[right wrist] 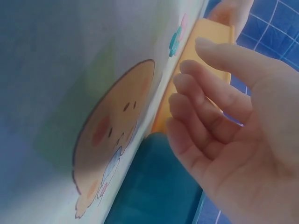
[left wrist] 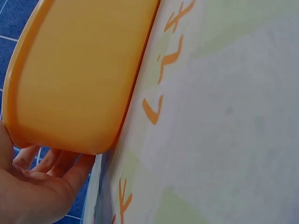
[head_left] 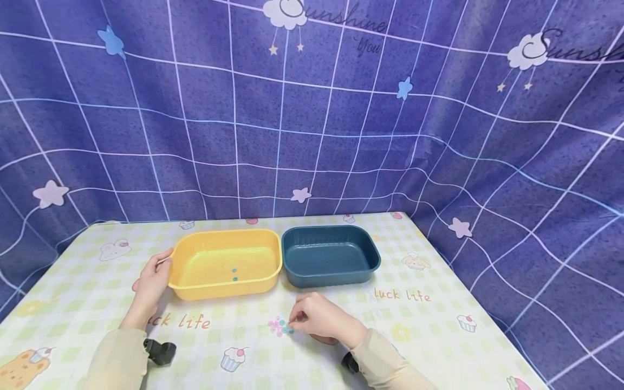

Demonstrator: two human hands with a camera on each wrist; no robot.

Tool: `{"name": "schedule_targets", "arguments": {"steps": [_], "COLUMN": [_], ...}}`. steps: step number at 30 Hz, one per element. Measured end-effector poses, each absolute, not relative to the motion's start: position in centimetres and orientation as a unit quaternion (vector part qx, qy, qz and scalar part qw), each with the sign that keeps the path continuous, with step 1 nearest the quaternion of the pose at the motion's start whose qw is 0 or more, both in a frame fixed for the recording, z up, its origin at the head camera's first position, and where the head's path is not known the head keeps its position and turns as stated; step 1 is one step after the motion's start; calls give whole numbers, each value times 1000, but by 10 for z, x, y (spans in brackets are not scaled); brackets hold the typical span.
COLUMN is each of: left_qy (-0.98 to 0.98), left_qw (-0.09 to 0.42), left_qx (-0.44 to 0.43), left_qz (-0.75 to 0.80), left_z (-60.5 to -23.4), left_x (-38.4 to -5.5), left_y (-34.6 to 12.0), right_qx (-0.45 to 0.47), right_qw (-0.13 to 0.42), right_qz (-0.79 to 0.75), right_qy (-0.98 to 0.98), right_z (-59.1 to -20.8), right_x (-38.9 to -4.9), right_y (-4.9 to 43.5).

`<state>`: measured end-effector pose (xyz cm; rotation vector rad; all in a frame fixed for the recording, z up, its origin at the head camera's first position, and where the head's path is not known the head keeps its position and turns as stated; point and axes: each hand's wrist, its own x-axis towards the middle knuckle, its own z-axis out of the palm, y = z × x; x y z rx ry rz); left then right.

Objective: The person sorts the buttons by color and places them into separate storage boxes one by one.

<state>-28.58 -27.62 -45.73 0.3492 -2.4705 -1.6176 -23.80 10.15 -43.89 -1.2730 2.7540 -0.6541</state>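
Observation:
My left hand (head_left: 153, 279) holds the left end of a yellow plastic tub (head_left: 226, 292). In the left wrist view, its fingers (left wrist: 77, 172) meet the tub's outer end wall and the thumb lies near the rim. Two small teal pieces (head_left: 235, 279) lie inside the tub. My right hand (head_left: 324, 319) is low over the table, beside a little pile of small pink pieces (head_left: 275, 325) and teal pieces (right wrist: 174, 44). Its fingers (right wrist: 187, 112) are loosely bent, thumb apart from the index finger, with nothing visible between them.
A dark teal tub (head_left: 331, 279) stands right beside the yellow one. Both sit on a checked tablecloth (head_left: 263, 363) printed with cupcakes and lettering. A blue gridded curtain (head_left: 253, 108) hangs behind the table and along its right side.

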Motion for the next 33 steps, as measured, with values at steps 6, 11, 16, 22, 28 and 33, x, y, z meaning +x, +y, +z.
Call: {"name": "schedule_targets", "arguments": {"steps": [6, 11, 16, 22, 28, 33], "left_qy": [-826, -824, -824, -827, -825, -820], "left_qw": [82, 78, 83, 85, 92, 95], "left_qx": [115, 118, 115, 111, 114, 104], "left_qz": [-546, -549, -548, -545, -546, -555], "left_z": [-457, -456, -458, -459, -460, -459], "left_x": [-286, -285, -286, -284, -284, -285], "left_y": [-276, -276, -277, -277, -277, -277], "right_qx": [-413, -411, -419, -423, -431, -446], "right_qw": [32, 38, 27, 32, 21, 5], "right_qz": [-191, -183, -168, -156, -143, -129], "right_qy": [890, 892, 892, 892, 891, 886], "right_z": [-440, -441, -442, -443, -443, -441], "right_x": [-240, -240, -239, -237, -237, -237], "right_y": [103, 103, 100, 98, 97, 97]}}
